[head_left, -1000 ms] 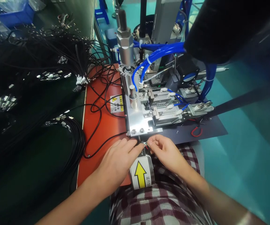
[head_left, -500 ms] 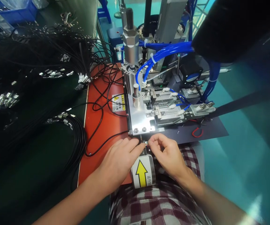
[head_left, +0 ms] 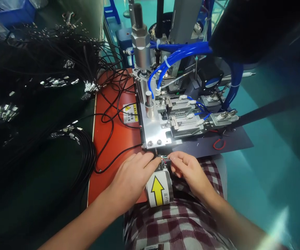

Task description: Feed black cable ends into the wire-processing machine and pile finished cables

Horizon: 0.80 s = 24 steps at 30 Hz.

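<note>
My left hand point(head_left: 136, 173) lies at the front edge of the machine, fingers together and thumb pressed down at a small slot. From under that thumb come thin coloured wires point(head_left: 164, 158), apparently the stripped end of a cable; the grip itself is mostly hidden. My right hand point(head_left: 189, 172) is just to the right, thumb and forefinger pinched on the tips of these fine wires. Directly below both hands is a white label with a yellow arrow point(head_left: 157, 191) on a curved part. A black cable point(head_left: 124, 152) runs over the red board towards the machine near my left fingers.
The machine's metal plate point(head_left: 152, 130), pneumatic cylinders point(head_left: 189, 128) and blue air hoses point(head_left: 189, 50) stand just ahead. Bundles of black cables point(head_left: 87, 149) with silvery ends lie left, some over the red board point(head_left: 103, 187). A red-handled tool point(head_left: 219, 144) lies right.
My right hand has shifted slightly right, away from my left thumb, and the thin wires now show stretched between the hands. My left hand stays nearly in place. The view has tilted slightly.
</note>
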Each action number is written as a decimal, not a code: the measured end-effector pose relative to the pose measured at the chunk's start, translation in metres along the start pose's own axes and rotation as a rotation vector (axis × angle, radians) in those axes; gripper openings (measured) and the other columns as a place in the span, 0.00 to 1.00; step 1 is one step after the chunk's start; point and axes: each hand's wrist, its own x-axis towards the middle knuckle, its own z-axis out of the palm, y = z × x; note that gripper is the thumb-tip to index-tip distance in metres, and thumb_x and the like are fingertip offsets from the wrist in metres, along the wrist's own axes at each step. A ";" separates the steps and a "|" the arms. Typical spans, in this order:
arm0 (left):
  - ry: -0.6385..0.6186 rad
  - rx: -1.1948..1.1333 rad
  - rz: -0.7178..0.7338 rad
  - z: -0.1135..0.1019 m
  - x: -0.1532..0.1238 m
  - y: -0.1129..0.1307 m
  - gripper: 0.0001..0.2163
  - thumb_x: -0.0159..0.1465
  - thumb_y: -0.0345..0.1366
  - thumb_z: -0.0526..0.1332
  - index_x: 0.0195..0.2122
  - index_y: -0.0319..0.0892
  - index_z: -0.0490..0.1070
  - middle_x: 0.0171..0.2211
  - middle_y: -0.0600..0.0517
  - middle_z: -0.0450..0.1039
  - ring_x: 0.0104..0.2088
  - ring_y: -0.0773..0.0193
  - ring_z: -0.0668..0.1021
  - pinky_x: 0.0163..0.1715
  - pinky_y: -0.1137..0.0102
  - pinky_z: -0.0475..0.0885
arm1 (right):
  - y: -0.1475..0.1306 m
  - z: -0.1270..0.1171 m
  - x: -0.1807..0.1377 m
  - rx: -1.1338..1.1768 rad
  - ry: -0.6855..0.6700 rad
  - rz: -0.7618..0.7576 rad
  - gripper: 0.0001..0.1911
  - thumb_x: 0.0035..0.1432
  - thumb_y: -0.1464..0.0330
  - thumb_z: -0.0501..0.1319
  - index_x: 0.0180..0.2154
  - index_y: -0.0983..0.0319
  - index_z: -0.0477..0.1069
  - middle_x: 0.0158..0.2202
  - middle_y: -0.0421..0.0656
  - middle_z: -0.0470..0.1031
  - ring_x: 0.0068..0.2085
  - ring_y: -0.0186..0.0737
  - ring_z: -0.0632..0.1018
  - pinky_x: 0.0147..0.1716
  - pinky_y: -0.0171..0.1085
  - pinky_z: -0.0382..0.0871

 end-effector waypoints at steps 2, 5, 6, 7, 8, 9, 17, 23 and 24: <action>-0.001 -0.011 -0.007 0.000 0.001 0.000 0.15 0.64 0.24 0.50 0.48 0.38 0.69 0.40 0.46 0.73 0.34 0.57 0.74 0.32 0.64 0.71 | 0.002 0.005 -0.007 -0.049 0.025 -0.022 0.17 0.49 0.54 0.63 0.27 0.63 0.69 0.18 0.35 0.64 0.19 0.31 0.61 0.17 0.32 0.54; -0.029 -0.031 -0.023 0.000 0.001 0.000 0.15 0.64 0.23 0.51 0.49 0.39 0.68 0.39 0.47 0.73 0.34 0.57 0.73 0.32 0.64 0.71 | 0.005 0.009 -0.013 -0.252 0.107 -0.164 0.12 0.55 0.59 0.60 0.29 0.62 0.70 0.20 0.37 0.65 0.21 0.33 0.63 0.20 0.34 0.56; -0.040 -0.034 -0.028 0.000 0.001 0.000 0.15 0.64 0.24 0.51 0.50 0.39 0.68 0.39 0.47 0.73 0.34 0.57 0.73 0.32 0.64 0.71 | 0.006 0.009 -0.014 -0.344 0.138 -0.235 0.10 0.57 0.61 0.59 0.30 0.61 0.70 0.21 0.38 0.66 0.22 0.34 0.65 0.21 0.34 0.58; -0.048 -0.036 -0.030 -0.001 0.001 0.000 0.15 0.64 0.24 0.51 0.50 0.39 0.68 0.38 0.48 0.73 0.34 0.57 0.73 0.32 0.65 0.70 | 0.005 0.008 -0.014 -0.436 0.158 -0.307 0.09 0.58 0.63 0.57 0.30 0.60 0.70 0.22 0.39 0.67 0.23 0.36 0.66 0.23 0.34 0.59; -0.051 -0.033 -0.033 -0.001 0.001 0.000 0.15 0.64 0.24 0.50 0.50 0.40 0.68 0.38 0.48 0.73 0.34 0.58 0.73 0.31 0.65 0.70 | 0.004 0.007 -0.014 -0.517 0.169 -0.370 0.07 0.59 0.65 0.57 0.30 0.60 0.70 0.23 0.40 0.68 0.25 0.37 0.68 0.24 0.35 0.60; -0.050 -0.027 -0.033 -0.001 0.001 0.000 0.15 0.64 0.24 0.50 0.49 0.40 0.69 0.38 0.48 0.73 0.33 0.58 0.73 0.31 0.65 0.70 | 0.001 0.006 -0.014 -0.576 0.175 -0.421 0.07 0.59 0.66 0.56 0.30 0.59 0.70 0.23 0.40 0.69 0.25 0.37 0.69 0.26 0.35 0.61; -0.007 -0.011 -0.010 0.000 0.000 0.001 0.15 0.65 0.25 0.48 0.49 0.39 0.69 0.39 0.46 0.73 0.34 0.58 0.73 0.32 0.65 0.71 | -0.006 -0.003 0.001 -0.286 0.027 -0.202 0.07 0.56 0.67 0.58 0.26 0.60 0.68 0.19 0.35 0.64 0.21 0.33 0.64 0.20 0.33 0.57; -0.011 -0.059 -0.026 0.002 0.000 -0.001 0.15 0.64 0.25 0.51 0.50 0.39 0.69 0.40 0.46 0.73 0.36 0.57 0.74 0.34 0.63 0.72 | 0.003 -0.007 0.009 0.010 -0.083 -0.065 0.13 0.54 0.60 0.62 0.28 0.63 0.68 0.18 0.33 0.62 0.19 0.29 0.60 0.19 0.32 0.52; 0.001 -0.062 -0.025 0.002 0.000 -0.001 0.15 0.64 0.25 0.51 0.49 0.39 0.69 0.40 0.46 0.73 0.35 0.57 0.74 0.34 0.63 0.72 | 0.001 -0.005 0.008 0.031 -0.076 -0.070 0.14 0.54 0.58 0.62 0.28 0.63 0.68 0.19 0.34 0.63 0.19 0.29 0.60 0.19 0.32 0.52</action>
